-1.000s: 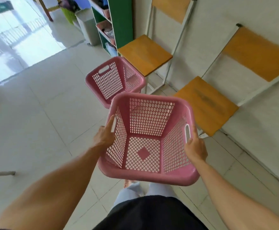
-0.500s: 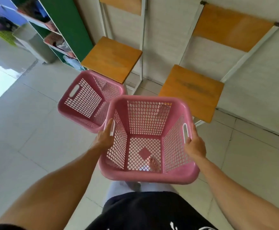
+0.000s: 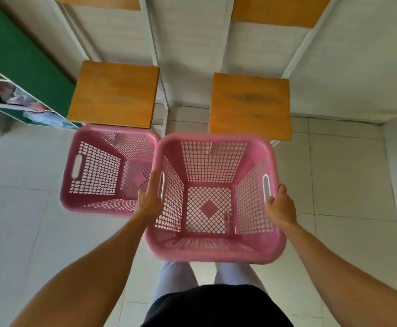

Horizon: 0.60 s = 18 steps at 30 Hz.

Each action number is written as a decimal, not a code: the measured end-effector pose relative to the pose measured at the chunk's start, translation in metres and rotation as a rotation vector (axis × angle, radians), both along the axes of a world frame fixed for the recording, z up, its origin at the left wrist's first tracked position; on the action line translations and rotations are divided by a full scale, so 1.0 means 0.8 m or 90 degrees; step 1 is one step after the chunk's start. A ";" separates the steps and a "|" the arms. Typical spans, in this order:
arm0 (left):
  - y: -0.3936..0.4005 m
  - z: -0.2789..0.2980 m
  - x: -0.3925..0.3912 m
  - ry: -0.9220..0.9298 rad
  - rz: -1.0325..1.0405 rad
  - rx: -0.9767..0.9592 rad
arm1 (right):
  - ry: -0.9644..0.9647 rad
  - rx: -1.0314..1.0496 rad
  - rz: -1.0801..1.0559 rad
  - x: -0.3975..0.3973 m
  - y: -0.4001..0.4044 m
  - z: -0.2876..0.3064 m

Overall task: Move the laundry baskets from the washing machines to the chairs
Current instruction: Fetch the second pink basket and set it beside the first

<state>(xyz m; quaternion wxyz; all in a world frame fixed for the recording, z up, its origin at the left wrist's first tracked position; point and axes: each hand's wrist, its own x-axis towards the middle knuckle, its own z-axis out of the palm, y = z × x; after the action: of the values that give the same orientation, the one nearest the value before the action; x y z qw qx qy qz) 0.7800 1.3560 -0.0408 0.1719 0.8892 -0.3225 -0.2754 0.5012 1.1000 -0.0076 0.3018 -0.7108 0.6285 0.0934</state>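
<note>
The left hand (image 3: 149, 200) and the right hand (image 3: 280, 206) are both closed on the side handles of a pink basket (image 3: 214, 199), held up in the air in front of two chairs; a second basket (image 3: 98, 171) sits by the left chair (image 3: 115, 93); to put it down well, keep it flat, bring it over the right chair (image 3: 250, 105), and let go only when it sits on the seat.

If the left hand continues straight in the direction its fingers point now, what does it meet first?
The left hand points forward along the held basket. Going on, it would likely meet the rim of the second basket next to it, then the left chair seat. Depth is unclear, so it may pass above that rim.
</note>
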 end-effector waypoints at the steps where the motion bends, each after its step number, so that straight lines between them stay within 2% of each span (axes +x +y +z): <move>1: 0.003 -0.005 0.007 0.005 -0.009 0.005 | 0.001 -0.001 -0.001 0.001 0.008 -0.004; 5: 0.008 -0.018 0.030 0.010 -0.062 0.041 | 0.020 0.001 -0.022 -0.001 0.035 -0.020; 8: 0.007 -0.030 0.036 -0.029 -0.074 0.057 | 0.027 0.011 -0.021 -0.004 0.036 -0.036; 11: -0.006 -0.053 0.040 -0.054 -0.016 0.100 | 0.036 -0.008 -0.005 0.001 0.027 -0.059; 15: -0.030 -0.081 0.053 0.051 0.111 0.174 | 0.047 0.005 0.020 0.010 0.015 -0.089; 18: -0.042 -0.105 0.053 0.041 0.150 0.202 | 0.051 0.014 0.040 0.016 0.005 -0.117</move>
<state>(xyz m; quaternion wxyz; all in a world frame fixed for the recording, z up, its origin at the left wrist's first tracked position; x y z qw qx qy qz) 0.8228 1.3228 -0.1250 0.0711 0.9273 -0.1635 -0.3290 0.5143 1.1042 -0.1011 0.2813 -0.7227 0.6161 0.1381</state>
